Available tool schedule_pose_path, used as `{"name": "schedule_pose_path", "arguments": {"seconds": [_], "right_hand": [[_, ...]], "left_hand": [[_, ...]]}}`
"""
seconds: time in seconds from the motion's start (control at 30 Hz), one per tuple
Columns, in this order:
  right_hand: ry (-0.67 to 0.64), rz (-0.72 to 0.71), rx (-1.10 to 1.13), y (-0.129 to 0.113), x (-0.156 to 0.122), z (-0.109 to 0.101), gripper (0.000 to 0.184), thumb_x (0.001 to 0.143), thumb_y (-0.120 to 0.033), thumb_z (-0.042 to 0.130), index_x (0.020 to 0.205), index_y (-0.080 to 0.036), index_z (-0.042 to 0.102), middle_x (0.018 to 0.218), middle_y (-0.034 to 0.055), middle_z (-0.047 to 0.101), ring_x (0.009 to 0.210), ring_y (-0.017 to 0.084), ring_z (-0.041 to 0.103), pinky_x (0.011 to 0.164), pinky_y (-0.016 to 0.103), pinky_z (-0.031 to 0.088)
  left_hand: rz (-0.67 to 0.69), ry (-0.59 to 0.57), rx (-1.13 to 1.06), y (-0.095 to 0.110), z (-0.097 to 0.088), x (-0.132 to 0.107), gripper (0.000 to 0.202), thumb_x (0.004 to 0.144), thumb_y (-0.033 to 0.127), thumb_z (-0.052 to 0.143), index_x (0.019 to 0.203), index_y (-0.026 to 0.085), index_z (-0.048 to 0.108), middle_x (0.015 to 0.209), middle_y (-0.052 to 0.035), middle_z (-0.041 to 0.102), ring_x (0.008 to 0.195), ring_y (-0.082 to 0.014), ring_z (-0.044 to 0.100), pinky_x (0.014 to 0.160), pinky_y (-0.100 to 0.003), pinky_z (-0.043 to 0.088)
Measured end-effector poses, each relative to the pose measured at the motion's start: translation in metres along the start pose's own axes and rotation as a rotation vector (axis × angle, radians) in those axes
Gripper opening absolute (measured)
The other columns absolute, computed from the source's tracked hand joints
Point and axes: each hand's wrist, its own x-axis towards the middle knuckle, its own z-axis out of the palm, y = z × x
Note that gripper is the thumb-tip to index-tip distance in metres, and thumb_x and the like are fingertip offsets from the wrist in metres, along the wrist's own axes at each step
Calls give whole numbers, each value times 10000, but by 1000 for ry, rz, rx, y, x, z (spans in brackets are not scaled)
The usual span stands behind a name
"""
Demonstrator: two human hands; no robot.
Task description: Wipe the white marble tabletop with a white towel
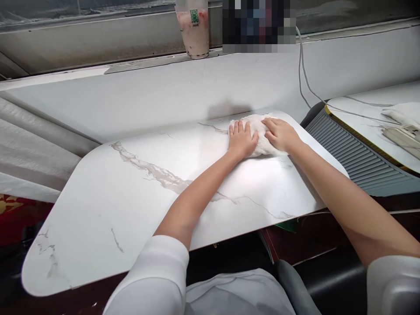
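Note:
A folded, fluffy white towel (257, 127) lies near the far right edge of a white marbled tabletop (131, 210). My left hand (242, 139) rests on the towel's left part, fingers stretched forward and thumb apart. On the towel's right side, my right hand (280, 133) has its fingers bent and pressed into the fabric, thumb near the forefinger. Both arms reach forward over the tabletop. Part of the towel is covered by the hands.
A plastic cup of pinkish drink (193, 33) stands on the ledge behind, beside a blurred-out patch. Pale cables (305, 78) hang at the right. A grey ribbed panel (364, 148) and a beige device (403, 135) are farther right. A white curtain (36, 148) hangs left.

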Motion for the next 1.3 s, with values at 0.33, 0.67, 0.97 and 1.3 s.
{"name": "schedule_pose_path", "arguments": {"seconds": [0.33,0.67,0.97,1.3], "right_hand": [[16,55,48,34,53,17,519,865,-237,335,1323,-130,553,1349,141,616,1207,313,565,1009,465,443],[-27,134,-42,22,10,6,566,921,-237,263,1408,-49,482,1483,185,489,1404,294,413,1151,503,321],[-15,163,-84,-1,-97,-30,555,947,-263,261,1412,-66,491,1488,172,487,1412,278,414,1170,492,329],[-86,100,-74,-5,-184,-62,576,961,-292,255,1484,-121,425,1529,151,434,1435,276,380,1176,514,334]], "left_hand": [[-39,93,29,-1,9,62,571,1010,377,247,1495,109,385,1571,-133,387,1479,-252,291,1234,-440,160],[-1,23,10,14,7,35,594,1017,368,232,1544,100,293,1631,-142,262,1521,-255,189,1239,-455,116],[136,-8,14,56,10,-54,621,1000,392,275,1539,83,292,1627,-163,262,1524,-294,165,1240,-499,78],[198,27,-35,99,16,-135,678,979,396,374,1497,-37,316,1563,-292,314,1490,-397,216,1227,-531,164]]}}
